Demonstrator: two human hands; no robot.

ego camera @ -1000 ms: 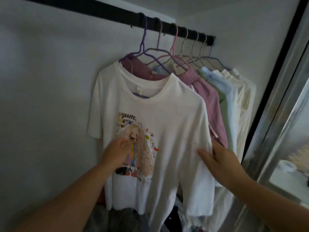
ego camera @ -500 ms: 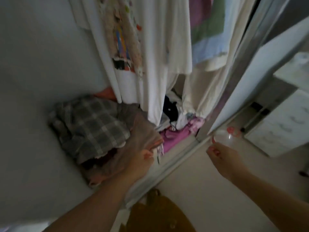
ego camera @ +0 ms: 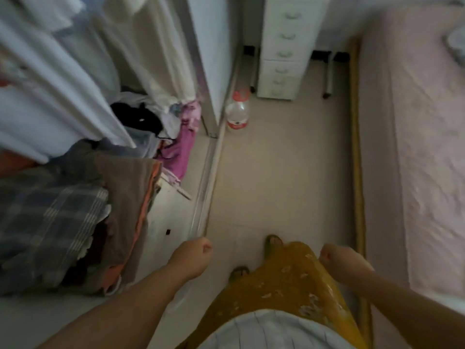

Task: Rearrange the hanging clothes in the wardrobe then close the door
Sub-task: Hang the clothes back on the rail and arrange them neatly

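I look almost straight down. The lower hems of the hanging clothes, white and cream, fill the upper left inside the open wardrobe. The sliding door's edge stands upright to their right, and its floor track runs toward me. My left hand hovers low over the end of the track, fingers curled in, holding nothing. My right hand hangs beside my yellow skirt, fingers also curled and empty. Neither hand touches the clothes or the door.
Folded clothes, a plaid piece on top, are stacked on the wardrobe floor at left, with loose purple and black garments behind. A plastic bottle stands by the door. A white drawer unit sits ahead; a pink bed runs along the right.
The view has swung from the hanging rail down to the floor. Both hands have left the white printed T-shirt and dropped low near my body, fingers curled.
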